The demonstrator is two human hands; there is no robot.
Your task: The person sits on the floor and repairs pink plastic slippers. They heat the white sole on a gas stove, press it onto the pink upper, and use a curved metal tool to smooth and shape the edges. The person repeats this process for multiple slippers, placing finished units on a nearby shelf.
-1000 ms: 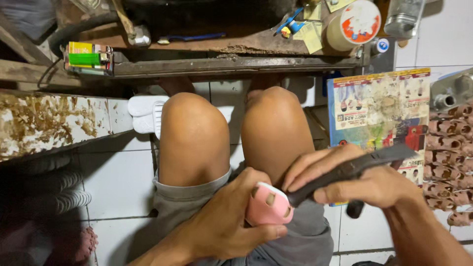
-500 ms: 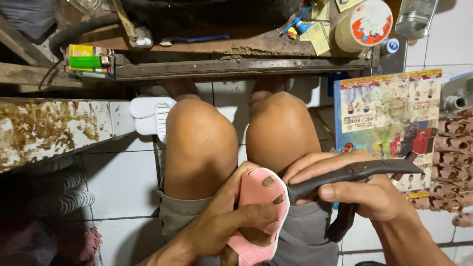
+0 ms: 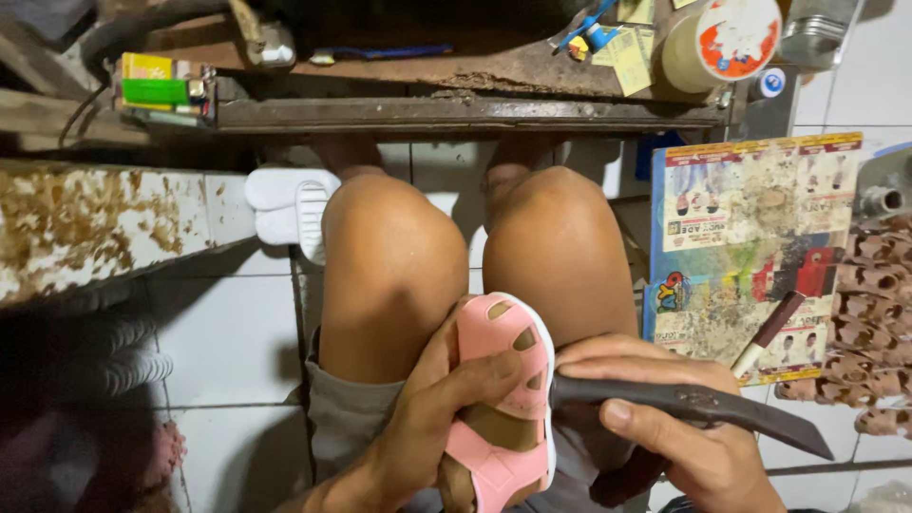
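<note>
Left hand [image 3: 432,418] fingers curled in a grip, right hand [image 3: 679,427] fingers clasped, thumb extended.

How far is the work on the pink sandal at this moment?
Done: the left hand holds the pink sandal over the lap. In hand: the right hand presses the dark knife against the sandal's side edge. Left: no cut or trimmed piece is visible, so the work on the edge seems only starting.

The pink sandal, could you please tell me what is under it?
Under the pink sandal are the person's thighs and grey shorts. The left hand grips it from below, and the right hand presses a dark tool to its edge. Its sole is hidden.
</note>
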